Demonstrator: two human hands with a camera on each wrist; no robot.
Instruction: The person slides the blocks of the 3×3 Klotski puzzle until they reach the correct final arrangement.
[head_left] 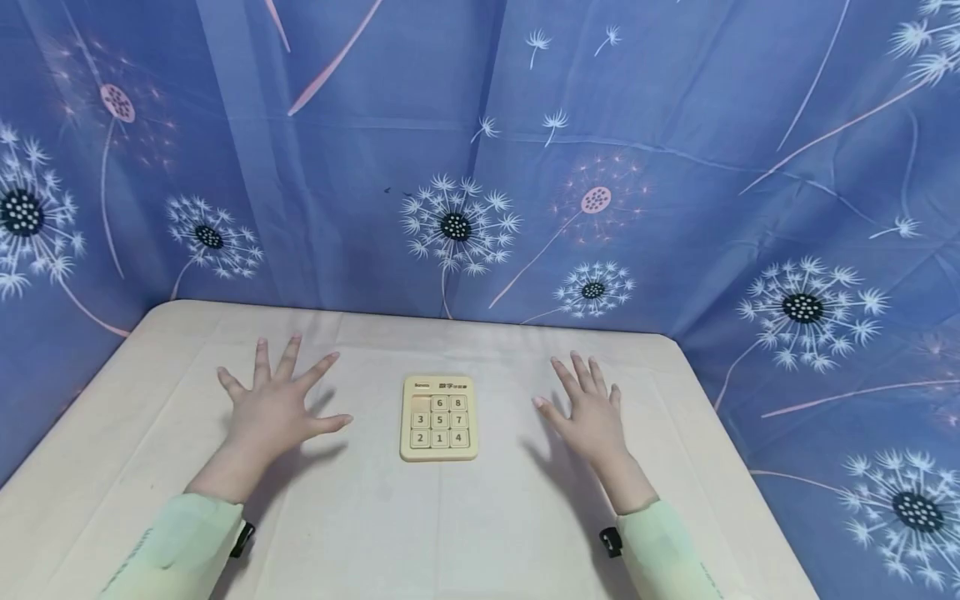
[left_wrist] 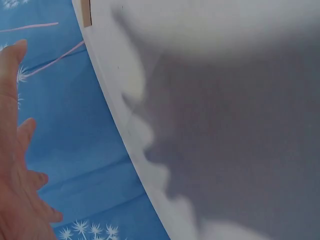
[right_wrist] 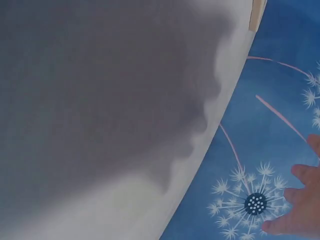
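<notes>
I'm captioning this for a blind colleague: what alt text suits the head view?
A cream sliding number puzzle, its top-left slot vacant, lies on a pale table between a person's left hand and right hand, fingers extended, neither touching it. Blue dandelion-print cloth rises behind.

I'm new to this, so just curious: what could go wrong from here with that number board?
Neither the left hand nor the right hand holds the number board, so a push might shift it whole. Its only gap is top left, with none beside the 4 tile, so forcing that one first would probably jam.
</notes>
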